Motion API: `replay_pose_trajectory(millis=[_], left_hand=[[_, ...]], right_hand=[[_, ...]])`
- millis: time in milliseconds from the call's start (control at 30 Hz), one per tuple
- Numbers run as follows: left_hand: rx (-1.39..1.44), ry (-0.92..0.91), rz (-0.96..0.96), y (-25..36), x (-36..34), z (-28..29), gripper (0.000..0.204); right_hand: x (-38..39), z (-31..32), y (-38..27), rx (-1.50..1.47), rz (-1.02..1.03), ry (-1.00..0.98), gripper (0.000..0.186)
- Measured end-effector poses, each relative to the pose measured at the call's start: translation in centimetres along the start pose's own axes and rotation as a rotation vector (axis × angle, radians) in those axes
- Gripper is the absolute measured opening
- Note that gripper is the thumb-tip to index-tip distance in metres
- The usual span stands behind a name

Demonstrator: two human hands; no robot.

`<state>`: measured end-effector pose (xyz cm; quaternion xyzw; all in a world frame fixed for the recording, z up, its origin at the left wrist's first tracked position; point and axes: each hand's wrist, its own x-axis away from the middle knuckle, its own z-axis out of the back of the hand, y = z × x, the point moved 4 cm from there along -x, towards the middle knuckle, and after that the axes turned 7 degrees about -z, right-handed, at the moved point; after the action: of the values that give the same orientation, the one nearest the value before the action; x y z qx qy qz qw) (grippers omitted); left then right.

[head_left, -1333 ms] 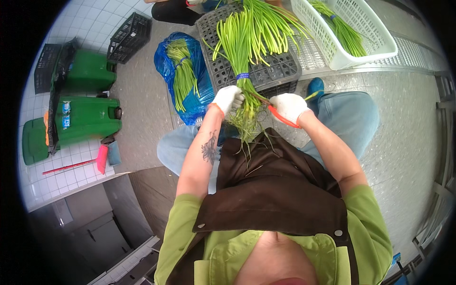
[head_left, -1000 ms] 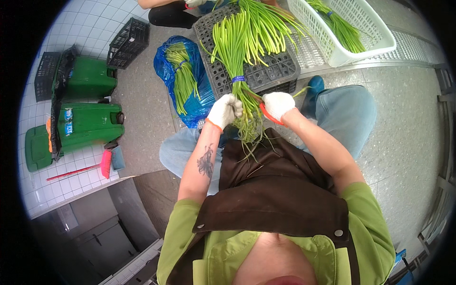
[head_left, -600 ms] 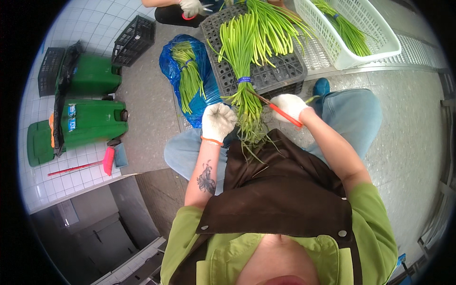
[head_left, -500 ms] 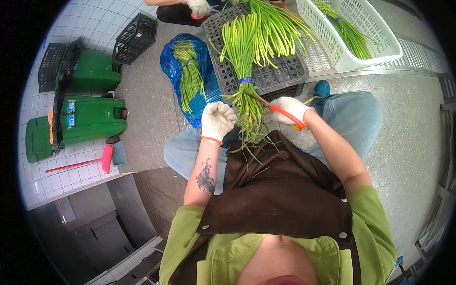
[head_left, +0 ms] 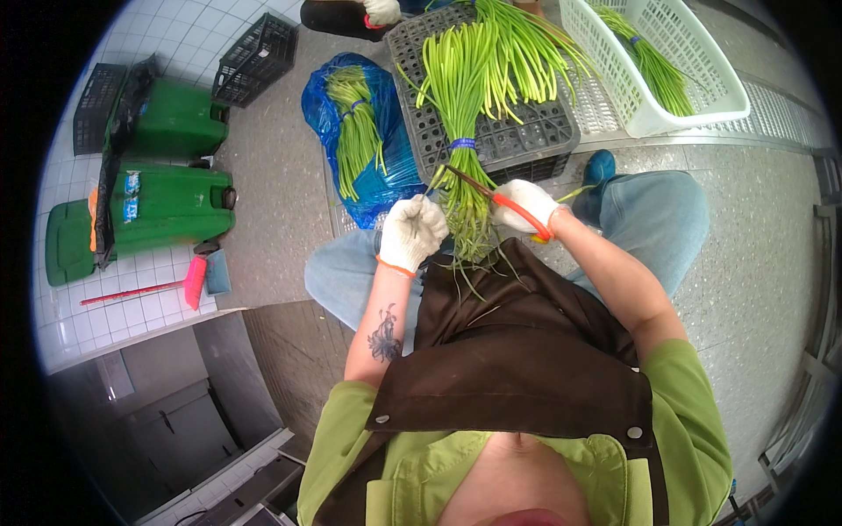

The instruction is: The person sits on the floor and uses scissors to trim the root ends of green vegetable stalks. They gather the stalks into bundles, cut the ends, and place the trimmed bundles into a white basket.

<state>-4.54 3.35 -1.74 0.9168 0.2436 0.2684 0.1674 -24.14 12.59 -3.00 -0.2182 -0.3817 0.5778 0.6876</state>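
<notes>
A bunch of long green stalks, like garlic scapes (head_left: 460, 79), lies over an upturned black crate (head_left: 517, 140). A blue band (head_left: 462, 144) ties it, and its thin, ragged ends hang toward my lap. My right hand (head_left: 524, 209), in a white glove, grips orange-handled scissors (head_left: 517, 215). Their dark blades lie across the bunch just below the band. Left of the ragged ends, my gloved left hand (head_left: 412, 232) is closed with its fingers curled up. A thin pale stalk (head_left: 430, 186) runs from its fingertips toward the bunch.
A blue plastic bag (head_left: 381, 167) with another tied bunch lies left of the crate. At the right stands a white basket (head_left: 631, 96) holding a bunch. Another person's gloved hand (head_left: 381, 11) shows at the top. Green bins (head_left: 171, 206) and a pink broom (head_left: 195, 282) are far left.
My left hand has moved right, closer to the bunch, and a thin stalk now shows at its fingers. The scissors have shifted slightly left. The other person's hand has moved partly out of view.
</notes>
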Motion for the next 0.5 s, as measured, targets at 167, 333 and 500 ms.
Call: replay_pose_trajectory(millis=[167, 333, 500], left_hand=[[-0.269, 0.446, -0.139, 3.4, 1.7, 4.9, 0.021], [-2.069, 0.447, -0.592, 1.4, 2.1, -0.7, 0.022], [-2.072, 0.210, -0.216, -1.9, -0.1, -6.3, 0.047]], right_hand=[[1.7, 1.6, 0.6, 0.004, -0.109, -0.030, 0.032], [2.9, 2.7, 1.3, 0.077, -0.130, -0.069, 0.029], [3.7, 2.7, 1.3, 0.035, -0.071, -0.046, 0.030]])
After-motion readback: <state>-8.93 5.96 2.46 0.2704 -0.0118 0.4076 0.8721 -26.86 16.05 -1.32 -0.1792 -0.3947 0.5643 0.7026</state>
